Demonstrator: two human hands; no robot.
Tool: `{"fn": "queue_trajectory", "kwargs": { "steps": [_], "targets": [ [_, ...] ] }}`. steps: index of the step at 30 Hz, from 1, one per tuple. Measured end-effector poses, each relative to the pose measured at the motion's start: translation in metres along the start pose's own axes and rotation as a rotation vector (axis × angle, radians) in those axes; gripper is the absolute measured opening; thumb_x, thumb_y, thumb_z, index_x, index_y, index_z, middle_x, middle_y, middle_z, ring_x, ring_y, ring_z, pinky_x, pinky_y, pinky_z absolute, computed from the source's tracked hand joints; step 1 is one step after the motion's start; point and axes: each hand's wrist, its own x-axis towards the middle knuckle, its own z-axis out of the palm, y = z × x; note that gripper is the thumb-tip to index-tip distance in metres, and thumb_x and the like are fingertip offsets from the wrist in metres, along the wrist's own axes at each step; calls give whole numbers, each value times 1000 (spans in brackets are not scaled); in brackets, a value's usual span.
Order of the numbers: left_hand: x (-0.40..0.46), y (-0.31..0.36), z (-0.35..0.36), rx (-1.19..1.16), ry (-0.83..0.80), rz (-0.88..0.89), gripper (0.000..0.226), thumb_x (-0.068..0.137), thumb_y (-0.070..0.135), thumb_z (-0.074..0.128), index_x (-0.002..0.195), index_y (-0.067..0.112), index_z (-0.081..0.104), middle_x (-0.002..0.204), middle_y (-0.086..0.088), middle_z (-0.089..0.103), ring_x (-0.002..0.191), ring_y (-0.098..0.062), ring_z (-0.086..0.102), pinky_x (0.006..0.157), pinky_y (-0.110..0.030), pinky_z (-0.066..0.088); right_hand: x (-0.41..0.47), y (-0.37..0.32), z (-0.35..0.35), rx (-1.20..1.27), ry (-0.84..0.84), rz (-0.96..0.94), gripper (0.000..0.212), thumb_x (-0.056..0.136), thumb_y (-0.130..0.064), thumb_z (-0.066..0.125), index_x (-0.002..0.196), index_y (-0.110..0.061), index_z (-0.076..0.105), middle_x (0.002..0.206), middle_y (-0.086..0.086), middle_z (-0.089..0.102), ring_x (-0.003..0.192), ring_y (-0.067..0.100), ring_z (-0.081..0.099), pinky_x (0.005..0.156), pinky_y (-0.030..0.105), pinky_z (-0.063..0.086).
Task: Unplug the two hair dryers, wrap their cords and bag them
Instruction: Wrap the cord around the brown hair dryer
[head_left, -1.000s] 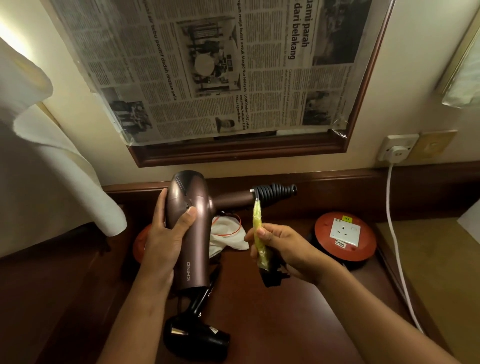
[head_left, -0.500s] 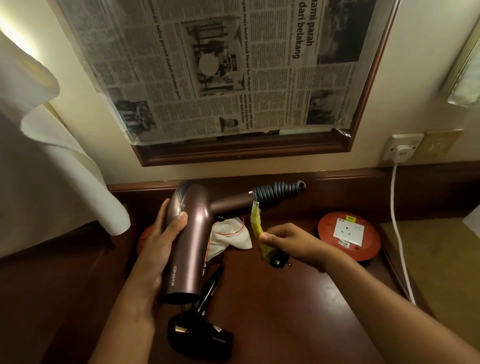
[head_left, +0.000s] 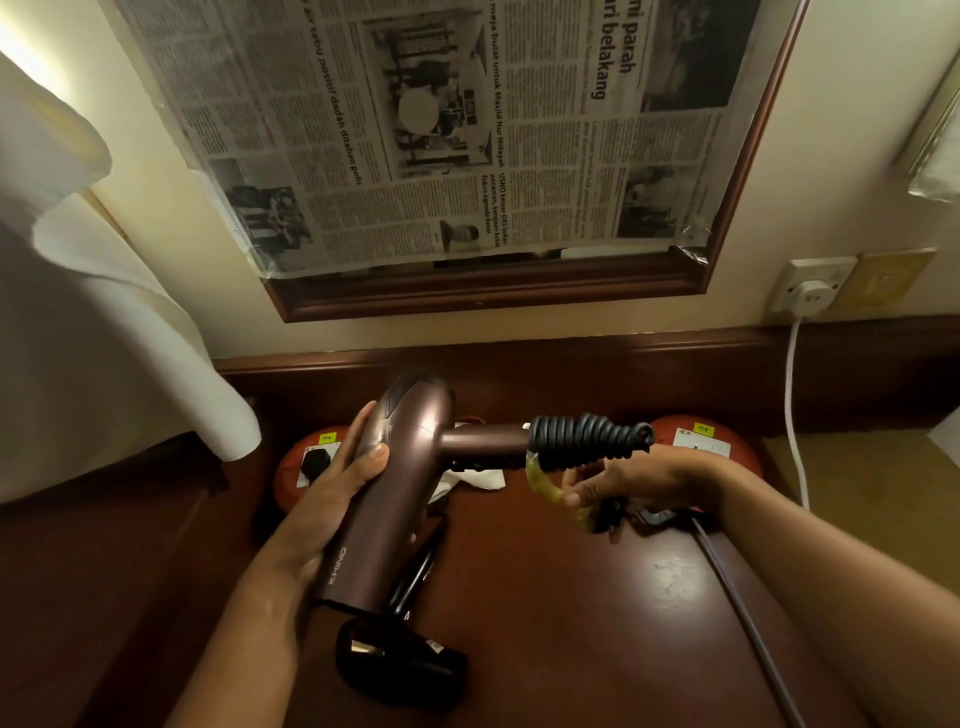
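Bronze hair dryer (head_left: 400, 499) barrel toward camera, handle rightward.

Metallic brown hair dryer (head_left: 400, 499) with pale lettering, black coiled cord (head_left: 582, 441) round its handle. Glossy black second hair dryer (head_left: 400, 660). Yellow-green tie (head_left: 543, 486). Dark reddish-brown table (head_left: 571, 623). Red-orange round socket reels (head_left: 706, 441) with yellow stickers. Black-and-white printed newspaper (head_left: 441, 130). White wall plug (head_left: 810, 296).
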Motion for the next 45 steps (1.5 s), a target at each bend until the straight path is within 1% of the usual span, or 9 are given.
{"fn": "queue_trajectory", "kwargs": {
  "steps": [5, 8, 14, 19, 22, 25, 30, 33, 45],
  "targets": [
    [4, -12, 0, -47, 11, 30, 76, 68, 32, 80, 131, 54, 42, 112, -21, 66, 72, -37, 67, 59, -43, 59, -4, 10, -1, 62, 83, -73, 34, 80, -12, 70, 112, -16, 59, 94, 7, 67, 87, 21, 67, 76, 32, 56],
    [8, -28, 3, -50, 41, 53, 83, 61, 36, 87, 127, 60, 42, 113, -23, 65, 77, -40, 67, 63, -47, 58, 5, 26, 2, 186, 180, -119, 37, 79, -9, 72, 113, -16, 60, 94, 6, 66, 84, 17, 64, 74, 28, 54],
    [13, -88, 14, 26, 215, 1, 77, 74, 35, 72, 140, 47, 33, 106, -25, 66, 74, -39, 67, 63, -45, 58, 30, 114, 36, 464, 697, 3, 60, 60, -32, 86, 100, -9, 48, 96, 16, 64, 87, 26, 65, 81, 42, 53],
    [17, -154, 23, 5, 310, -99, 74, 66, 41, 82, 122, 65, 41, 130, -22, 54, 94, -48, 63, 74, -55, 55, 25, 176, 85, 445, 961, 180, 41, 75, -35, 77, 96, -14, 48, 95, 16, 67, 86, 31, 68, 80, 48, 56],
    [19, -184, 28, 6, 344, -180, 76, 53, 53, 86, 109, 74, 39, 136, -17, 51, 104, -47, 61, 83, -64, 51, 18, 205, 110, 390, 1004, 266, 54, 74, -51, 72, 105, -13, 48, 96, 11, 64, 86, 28, 66, 76, 50, 57],
    [23, -210, 33, 47, 358, -234, 75, 51, 59, 85, 109, 74, 40, 138, -12, 49, 110, -44, 59, 87, -63, 49, 8, 224, 128, 409, 1018, 271, 32, 83, -44, 65, 95, -17, 53, 94, 8, 63, 88, 29, 64, 78, 48, 56],
    [24, -226, 54, 62, 410, -239, 67, 79, 38, 73, 134, 47, 36, 130, -6, 54, 109, -31, 60, 93, -53, 50, -1, 246, 141, 289, 1018, 306, 32, 85, -53, 57, 94, -23, 65, 101, 12, 62, 87, 18, 62, 73, 28, 50],
    [30, -230, 62, 127, 464, -205, 68, 88, 27, 64, 146, 30, 29, 129, 1, 47, 105, -17, 55, 93, -37, 49, -7, 246, 149, 190, 991, 304, 26, 85, -35, 66, 107, -22, 63, 108, 4, 53, 89, 3, 51, 78, 22, 41],
    [47, -254, 62, 193, 458, -297, 83, 84, 35, 69, 149, 40, 17, 143, -7, 43, 118, -26, 53, 101, -49, 45, -3, 266, 164, -15, 924, 469, 36, 82, -28, 72, 109, -13, 55, 111, 4, 51, 91, 10, 48, 76, 20, 39]
  ]
}}
